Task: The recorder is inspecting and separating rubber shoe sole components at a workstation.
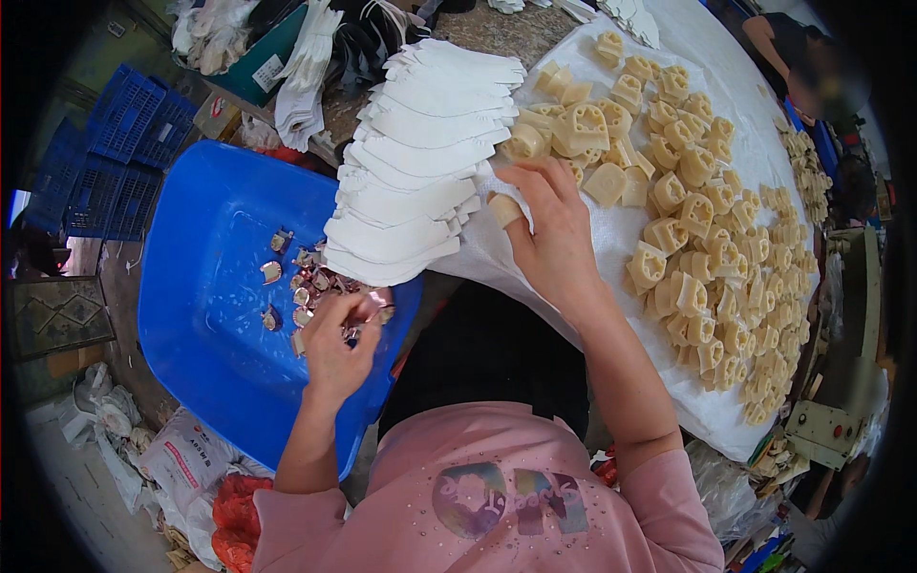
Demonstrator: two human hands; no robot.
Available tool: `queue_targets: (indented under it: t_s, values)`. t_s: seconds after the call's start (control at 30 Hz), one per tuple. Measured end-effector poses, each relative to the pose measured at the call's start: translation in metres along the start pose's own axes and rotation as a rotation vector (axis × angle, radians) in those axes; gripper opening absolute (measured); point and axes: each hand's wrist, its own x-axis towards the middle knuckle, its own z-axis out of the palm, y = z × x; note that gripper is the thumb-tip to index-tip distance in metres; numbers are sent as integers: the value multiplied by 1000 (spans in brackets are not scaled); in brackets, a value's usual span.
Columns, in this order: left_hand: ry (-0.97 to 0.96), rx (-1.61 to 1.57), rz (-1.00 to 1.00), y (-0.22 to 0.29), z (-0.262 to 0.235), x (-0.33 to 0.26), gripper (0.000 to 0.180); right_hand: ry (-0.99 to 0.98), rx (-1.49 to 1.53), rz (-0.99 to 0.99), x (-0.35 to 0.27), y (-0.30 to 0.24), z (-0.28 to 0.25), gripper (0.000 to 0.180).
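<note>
Inside a blue plastic tub [205, 181], my left hand [336, 349] is closed over a heap of small shiny pinkish pieces [304, 286]. A shiny pink piece [368, 307] shows at its curled fingertips. My right hand [556, 239] hovers by the near edge of a white-covered table, thumb and fingers apart, holding nothing I can see. A tan band or cover [503, 210] wraps its thumb tip. Just beyond its fingers lie cream-coloured molded blocks [585, 129] with hollowed faces. Between my hands, overlapping white curved sheets [406, 167] are fanned out at the table's edge.
Many more cream blocks [712, 258] spread along the white sheet [611, 277] on the right. Blue crates [119, 143] are stacked at far left. A green box [263, 62] stands behind the tub. At the upper right, another person [788, 57] is nearby.
</note>
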Motion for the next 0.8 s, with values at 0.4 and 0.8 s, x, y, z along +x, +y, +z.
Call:
queue_targets:
  t_s: [0.4, 0.8]
  values:
    - [205, 49, 314, 37, 11, 76, 17, 84, -458, -122, 59, 5, 10, 23]
    - [50, 275, 496, 43, 36, 130, 32, -251, -511, 53, 111, 14, 38, 27]
